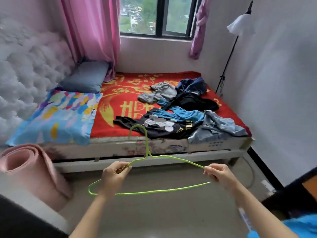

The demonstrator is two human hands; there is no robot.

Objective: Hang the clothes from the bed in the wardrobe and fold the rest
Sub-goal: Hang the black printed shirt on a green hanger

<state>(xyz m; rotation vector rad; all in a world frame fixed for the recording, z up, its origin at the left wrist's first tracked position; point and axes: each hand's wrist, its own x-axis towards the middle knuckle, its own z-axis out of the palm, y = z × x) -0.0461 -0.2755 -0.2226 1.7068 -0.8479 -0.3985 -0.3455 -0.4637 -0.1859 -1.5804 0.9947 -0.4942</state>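
Hanger [148, 154] of lime-green wire, held level above the floor, hook toward the bed [120, 107]. Left hand [114, 174] pinching the left shoulder wire, right hand [217, 174] pinching the right end, fingers of both curled. Clothes [171, 124] heaped on the bed's right half: black printed tee nearest, pale jeans [217, 129] at the near right corner, grey garment [157, 93] farther back. Rolled pink mat [25, 167] near left.
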